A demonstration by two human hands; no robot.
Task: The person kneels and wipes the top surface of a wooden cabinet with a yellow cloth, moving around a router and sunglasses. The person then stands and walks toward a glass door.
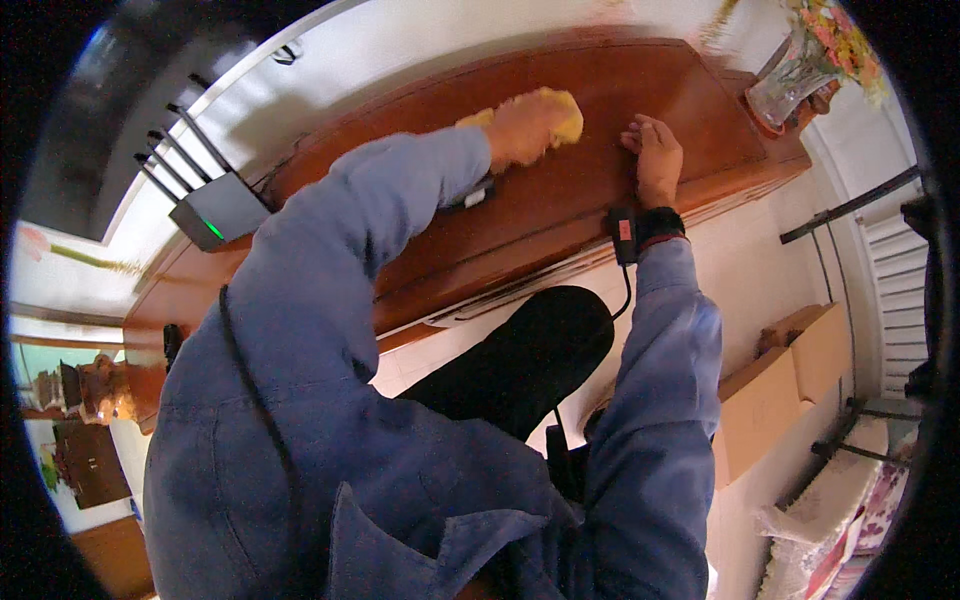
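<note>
My left hand (523, 129) is closed over a yellow cloth (568, 116) and presses it against the top of a reddish-brown wooden cabinet (600, 180). Motion blurs that hand a little. To its right, my right hand (654, 154) is at the cabinet top, holding nothing, its fingers loosely bent and a little apart. A black band (660, 223) circles the right wrist. Beside that wrist is a small black box (623, 236) with a red label and a cable running down. A dark object with a white patch (475, 197) lies partly hidden below my left sleeve.
A router (219, 210) with several antennas and a green light stands at the left of the cabinet top. A clear vase (787, 82) of flowers stands at the far right end. Cardboard boxes (772, 405) sit on the floor at the right. A dark screen (150, 97) is behind the router.
</note>
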